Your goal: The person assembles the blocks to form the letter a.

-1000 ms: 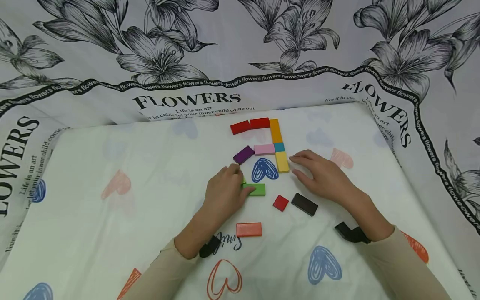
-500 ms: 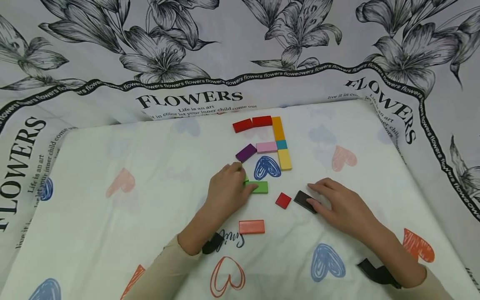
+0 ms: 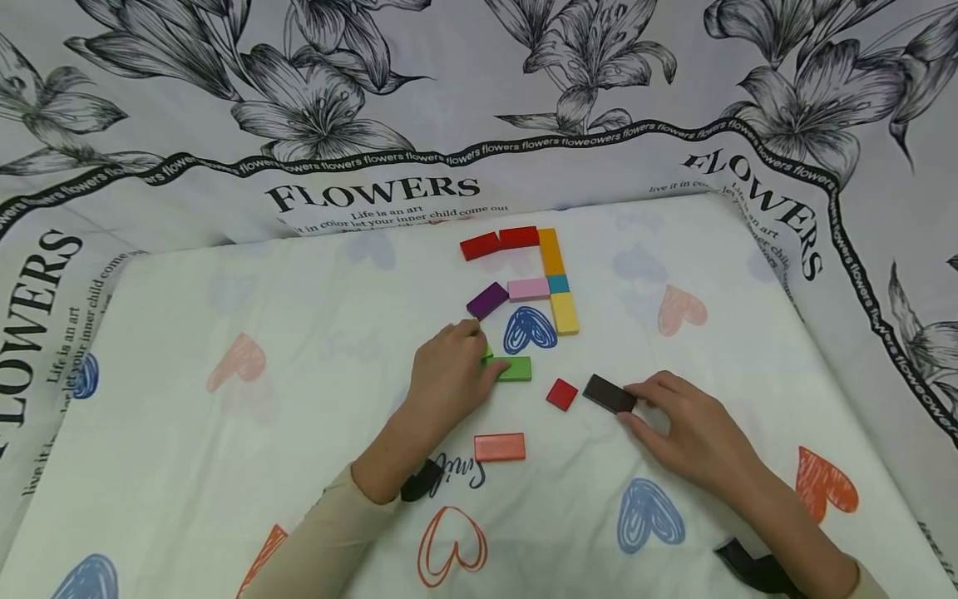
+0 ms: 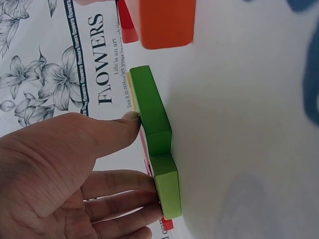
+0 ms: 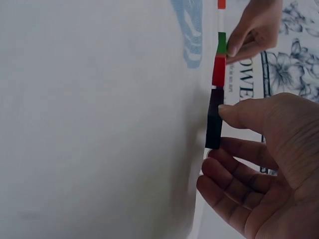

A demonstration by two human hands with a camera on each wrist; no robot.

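Note:
My left hand (image 3: 449, 366) lies over a light green block (image 4: 167, 186) and a green block (image 3: 515, 368), which meet at an angle. In the left wrist view its thumb touches the green block and its fingers rest along the light green one. The head view shows most of the light green block hidden under that hand. My right hand (image 3: 688, 424) pinches the right end of a black block (image 3: 608, 393) between thumb and index finger; its other fingers are loosely bent. Just left of the black block lies a small red block (image 3: 561, 394).
Beyond the hands, an orange block (image 3: 550, 251), a teal block (image 3: 558, 284) and a yellow block (image 3: 565, 313) form a column. Joined to it are red blocks (image 3: 519, 237) and a pink block (image 3: 528, 289), with a purple block (image 3: 487, 300) beside. Nearer lies a coral block (image 3: 500, 447).
My right hand has moved from beside the yellow block down to the black block and taken its right end. The left hand stays over the green blocks.

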